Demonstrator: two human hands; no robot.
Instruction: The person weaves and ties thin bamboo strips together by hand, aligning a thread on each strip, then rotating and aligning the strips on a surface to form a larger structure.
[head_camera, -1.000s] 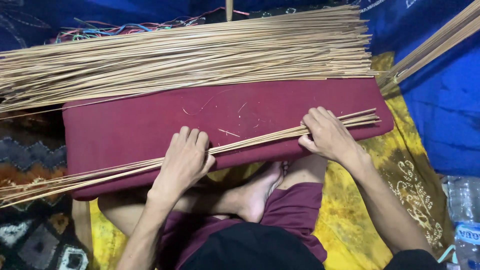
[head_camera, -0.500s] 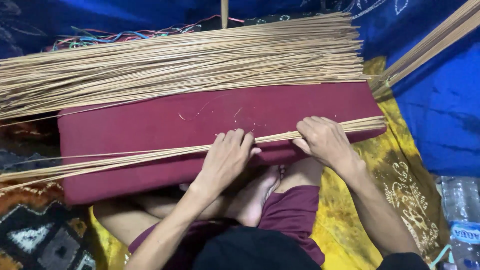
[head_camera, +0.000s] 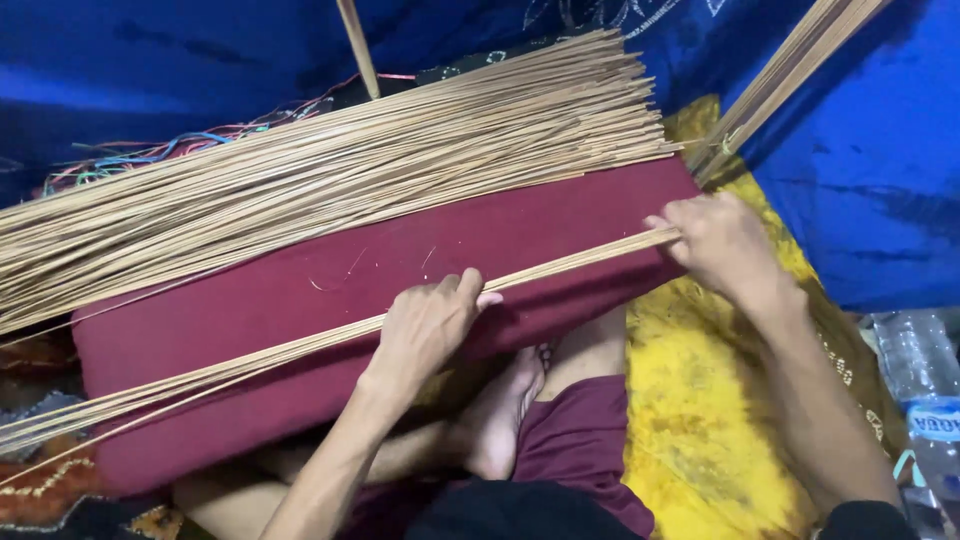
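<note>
A thin bundle of pale sticks (head_camera: 300, 352) is laid slantwise over the maroon cushion (head_camera: 250, 310), running from the lower left of the frame up to the right of centre. Its right end is pinched in the closed fingers of the right hand (head_camera: 715, 240), at the cushion's right edge; a second ago that hand was nearer the middle. The left hand (head_camera: 425, 325) is pressed flat on the bundle at the centre, fingers loosely spread and not closed round it (a second ago it rested further left). The hands have thus been drawn rightward along the sticks, which suggests the bundle is being smoothed and evened. Behind it, a large heap of sticks (head_camera: 330, 175) is spread across the upper left, with yellow cloth (head_camera: 690, 400) at the lower right
</note>
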